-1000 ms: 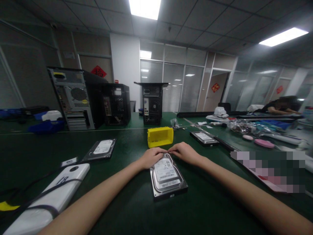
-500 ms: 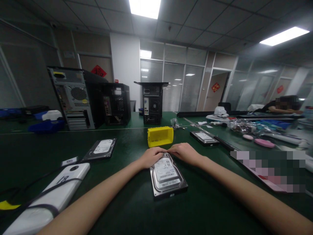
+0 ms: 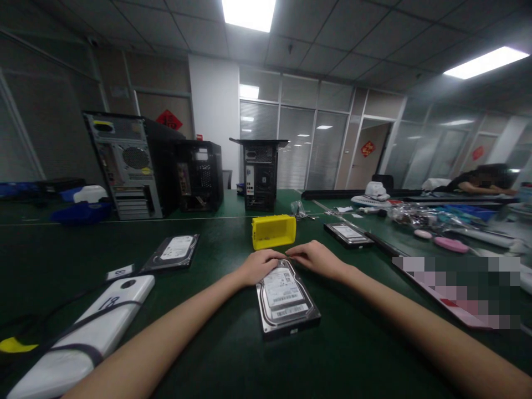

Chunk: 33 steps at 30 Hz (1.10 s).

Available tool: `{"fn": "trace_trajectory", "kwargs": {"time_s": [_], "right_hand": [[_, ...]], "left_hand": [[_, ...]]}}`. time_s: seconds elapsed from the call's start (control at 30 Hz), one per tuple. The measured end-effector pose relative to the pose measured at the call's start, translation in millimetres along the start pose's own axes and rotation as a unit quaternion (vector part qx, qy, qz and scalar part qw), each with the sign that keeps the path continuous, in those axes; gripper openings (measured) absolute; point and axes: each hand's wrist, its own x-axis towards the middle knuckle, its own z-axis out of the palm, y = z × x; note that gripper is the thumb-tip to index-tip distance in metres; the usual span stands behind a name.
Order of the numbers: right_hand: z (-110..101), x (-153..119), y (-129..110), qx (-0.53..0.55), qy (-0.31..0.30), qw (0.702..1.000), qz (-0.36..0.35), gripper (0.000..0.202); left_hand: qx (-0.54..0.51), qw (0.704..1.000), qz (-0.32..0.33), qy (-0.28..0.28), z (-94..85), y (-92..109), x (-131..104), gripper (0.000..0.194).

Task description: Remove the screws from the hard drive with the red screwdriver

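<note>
A hard drive [image 3: 285,296] lies label up on the green table in front of me, its near end towards my body. My left hand [image 3: 261,266] is over its far left corner, with the fingers bent around the far end. Just beyond the far right corner is my right hand [image 3: 318,259], its thumb and fingers drawn together near the left fingertips. Whatever the right fingertips pinch is too small to make out. Behind both hands stands a yellow plastic bin [image 3: 273,233], its open side facing me.
Other hard drives lie at left [image 3: 172,252] and right [image 3: 348,235]. A white power bank [image 3: 89,332] with a black cable is at near left. Computer cases [image 3: 124,166] stand behind. Plastic bags [image 3: 411,213] and a pink object [image 3: 451,245] are on the right; a person leans on the table far right.
The view has shifted very slightly. My right fingers have changed pose a little at the drive's far end; my left hand and the drive stay in place.
</note>
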Motion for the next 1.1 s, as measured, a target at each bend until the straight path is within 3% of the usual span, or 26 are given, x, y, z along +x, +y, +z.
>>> {"fn": "trace_trajectory", "kwargs": {"time_s": [0.6, 0.83, 0.93, 1.1], "right_hand": [[-2.0, -1.4, -1.4, -0.037, -0.013, 0.999, -0.01, 0.03], [-13.9, -4.6, 9.3, -0.107, 0.022, 0.984, 0.138, 0.039], [-21.3, -7.2, 22.2, -0.113, -0.009, 0.977, 0.182, 0.049], [-35.5, -11.6, 38.2, -0.109, -0.043, 0.964, 0.237, 0.049]], "left_hand": [[0.004, 1.0, -0.004, -0.006, -1.2, 2.2, -0.5, 0.037], [0.006, 1.0, 0.005, -0.012, -2.8, 3.1, -1.0, 0.04], [0.014, 0.999, 0.014, -0.029, -5.1, 4.6, -2.0, 0.04], [0.01, 0.999, 0.026, -0.036, -5.8, 4.5, -1.9, 0.04]]}}
